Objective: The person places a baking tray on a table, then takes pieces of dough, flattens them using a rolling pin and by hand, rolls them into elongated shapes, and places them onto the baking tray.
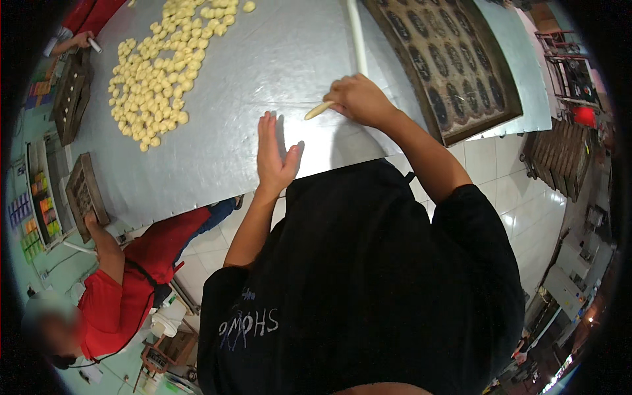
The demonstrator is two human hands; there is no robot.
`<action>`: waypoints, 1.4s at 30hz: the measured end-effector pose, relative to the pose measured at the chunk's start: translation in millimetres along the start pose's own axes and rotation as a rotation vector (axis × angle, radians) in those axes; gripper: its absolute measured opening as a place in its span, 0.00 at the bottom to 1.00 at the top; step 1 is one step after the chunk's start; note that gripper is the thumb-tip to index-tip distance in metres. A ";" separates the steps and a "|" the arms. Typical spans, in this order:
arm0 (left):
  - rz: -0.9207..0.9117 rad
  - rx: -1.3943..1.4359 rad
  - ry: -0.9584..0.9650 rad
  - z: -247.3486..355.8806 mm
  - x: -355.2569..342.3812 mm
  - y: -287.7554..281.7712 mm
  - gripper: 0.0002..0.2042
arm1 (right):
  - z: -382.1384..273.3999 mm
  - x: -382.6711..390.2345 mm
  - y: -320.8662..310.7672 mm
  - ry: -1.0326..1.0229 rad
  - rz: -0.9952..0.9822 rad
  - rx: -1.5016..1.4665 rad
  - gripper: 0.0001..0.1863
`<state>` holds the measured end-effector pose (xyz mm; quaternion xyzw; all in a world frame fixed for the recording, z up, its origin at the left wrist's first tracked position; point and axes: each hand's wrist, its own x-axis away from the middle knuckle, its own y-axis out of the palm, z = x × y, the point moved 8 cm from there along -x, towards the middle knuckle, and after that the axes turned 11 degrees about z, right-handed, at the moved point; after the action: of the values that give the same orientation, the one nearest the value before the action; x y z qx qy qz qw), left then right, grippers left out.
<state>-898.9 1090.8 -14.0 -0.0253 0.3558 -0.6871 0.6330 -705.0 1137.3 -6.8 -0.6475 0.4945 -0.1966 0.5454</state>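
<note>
My right hand (pixel 362 100) is closed around one end of a small, pale dough stick (pixel 317 110), whose tapered tip sticks out to the left over the metal table (pixel 250 59). To its left, my left hand (pixel 272 158) rests near the table's front edge, fingers stretched out and thumb apart, with nothing in it. A long white rod (pixel 357 38) runs away from just beyond my right hand; whether they touch I cannot tell. Many small yellow dough balls (pixel 158 89) lie spread over the far left of the table.
A dark baking tray (pixel 454 66) with oblong hollows lies on the table at the right. At the left, a person in red (pixel 118 289) touches a smaller mould tray (pixel 83 191). Another person's hand (pixel 80 41) holds a rod at the far left. Stacked trays (pixel 556 158) stand at the right.
</note>
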 end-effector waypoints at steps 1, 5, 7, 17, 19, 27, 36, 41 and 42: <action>0.021 -0.016 0.013 2.3 -1.7 -1.6 0.32 | 3.5 -7.2 -28.0 -0.055 0.175 -0.095 0.03; 0.019 -0.128 0.039 0.5 0.1 0.6 0.31 | 44.1 20.5 -193.1 0.250 1.050 -0.006 0.08; 0.002 -0.125 0.051 7.8 -7.9 10.2 0.32 | 105.9 87.5 -191.3 0.367 1.503 -0.070 0.13; -0.059 -0.215 0.031 10.4 -9.5 22.7 0.33 | 207.7 88.9 -84.9 0.928 0.215 0.211 0.20; -0.074 -0.225 0.024 8.8 -6.6 20.9 0.33 | 208.1 90.0 -81.2 1.047 0.172 0.142 0.22; 0.043 -0.048 0.043 3.2 -13.4 -13.3 0.26 | 171.1 77.4 -100.9 0.761 0.301 0.623 0.23; 0.643 -0.802 -0.205 -134.5 -62.4 -185.7 0.17 | 47.1 -22.0 -43.9 0.514 0.426 0.090 0.20; 0.430 -0.811 -0.023 -93.5 -87.5 -180.6 0.14 | 66.2 2.5 -42.0 0.575 0.603 -0.105 0.30; 0.476 -0.644 0.043 -72.0 -93.8 -170.1 0.14 | 78.7 10.9 -36.9 0.748 0.490 -0.200 0.29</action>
<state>-1060.1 1197.7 59.9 -0.1249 0.5622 -0.3750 0.7264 -622.2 1165.2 -2.4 -0.4454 0.8126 -0.2335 0.2946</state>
